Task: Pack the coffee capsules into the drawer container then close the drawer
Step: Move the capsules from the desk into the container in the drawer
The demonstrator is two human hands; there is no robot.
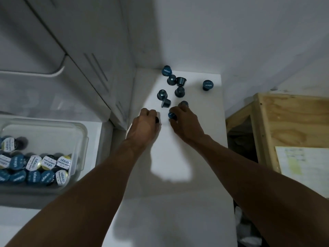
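Several dark blue coffee capsules (pixel 179 91) lie scattered on a white counter top (pixel 178 157) near its far corner, some upright, some tipped. My left hand (pixel 144 125) rests fist-like on the counter, closed around a dark capsule (pixel 157 120) that peeks out at the fingers. My right hand (pixel 185 122) is closed on blue capsules, one (pixel 172 115) at the thumb side and another (pixel 184 103) at the fingertips. At the lower left, the clear plastic drawer container (pixel 80 139) stands pulled out, holding several blue and white-lidded capsules (pixel 35 168).
A white cabinet front (pixel 89 68) rises at the left of the counter. White walls close the far corner. A plywood crate (pixel 293 122) with a paper sheet (pixel 302 166) on it stands at the right, across a dark gap.
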